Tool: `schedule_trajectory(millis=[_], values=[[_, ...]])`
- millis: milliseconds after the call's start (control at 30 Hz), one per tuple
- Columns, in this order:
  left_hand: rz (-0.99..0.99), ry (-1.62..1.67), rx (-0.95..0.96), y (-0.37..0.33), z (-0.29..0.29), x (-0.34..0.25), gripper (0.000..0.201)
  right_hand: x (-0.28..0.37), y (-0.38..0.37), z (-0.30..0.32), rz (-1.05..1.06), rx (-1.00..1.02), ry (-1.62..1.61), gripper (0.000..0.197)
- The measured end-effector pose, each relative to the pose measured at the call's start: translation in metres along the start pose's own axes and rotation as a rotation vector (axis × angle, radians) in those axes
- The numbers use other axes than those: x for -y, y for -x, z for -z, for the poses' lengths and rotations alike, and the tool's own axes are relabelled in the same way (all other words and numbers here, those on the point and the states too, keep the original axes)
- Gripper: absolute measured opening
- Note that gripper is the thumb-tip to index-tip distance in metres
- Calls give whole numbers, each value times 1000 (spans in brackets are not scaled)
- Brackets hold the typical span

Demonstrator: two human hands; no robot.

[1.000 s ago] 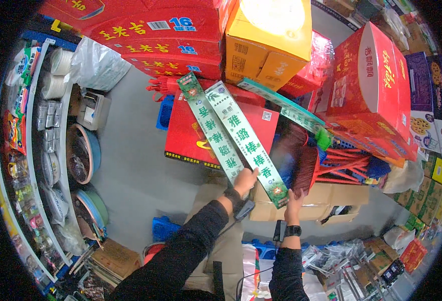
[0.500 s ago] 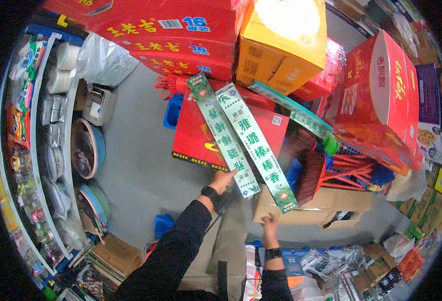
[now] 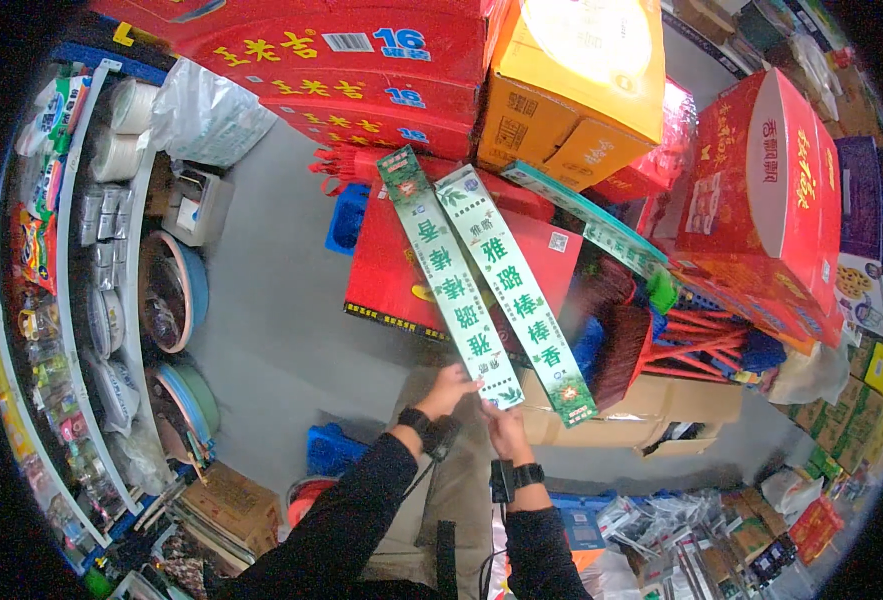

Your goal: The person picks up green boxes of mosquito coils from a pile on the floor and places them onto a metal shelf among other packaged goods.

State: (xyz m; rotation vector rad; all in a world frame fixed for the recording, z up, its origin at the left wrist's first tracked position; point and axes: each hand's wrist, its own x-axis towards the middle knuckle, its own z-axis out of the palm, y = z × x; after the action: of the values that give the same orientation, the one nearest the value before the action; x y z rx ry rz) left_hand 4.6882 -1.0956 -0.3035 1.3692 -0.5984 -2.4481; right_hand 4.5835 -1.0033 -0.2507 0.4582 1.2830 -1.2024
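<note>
Two long, narrow pale-green cardboard boxes with dark green ends rest on a red carton, slanting toward me. My left hand is closed at the left edge of the left long box, near its close end. At that same end, my right hand pinches the box's bottom edge, its fingertips partly hidden. The right long box lies beside it, with neither hand on it. Farther back, another long green box leans across the cartons at the right.
Stacked red cartons and an orange carton stand at the back. Right of the long boxes are red-brown broom heads and red handles. A shelf with goods runs along the left; a brown carton lies low at right.
My right hand has moved left and up from below the right long box to the left box's close end. My left hand has slid nearer along the left box, which shifted slightly toward me.
</note>
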Motion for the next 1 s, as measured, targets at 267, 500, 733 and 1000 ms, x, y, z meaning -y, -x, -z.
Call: schedule_trajectory(millis=[267,500,733,1000], values=[[38,-793,335,88,3,-45,50,34,66,32,28,31,-7,45],[-153,-1168,288,142,-36,-158,53,129,106,102,326,-74,144,30],[-507,-1602,301,100,-62,-158,43,235,136,100,432,-50,480,19],[-107,-1082,316,85,-48,-91,29,266,112,39,674,104,269,50]])
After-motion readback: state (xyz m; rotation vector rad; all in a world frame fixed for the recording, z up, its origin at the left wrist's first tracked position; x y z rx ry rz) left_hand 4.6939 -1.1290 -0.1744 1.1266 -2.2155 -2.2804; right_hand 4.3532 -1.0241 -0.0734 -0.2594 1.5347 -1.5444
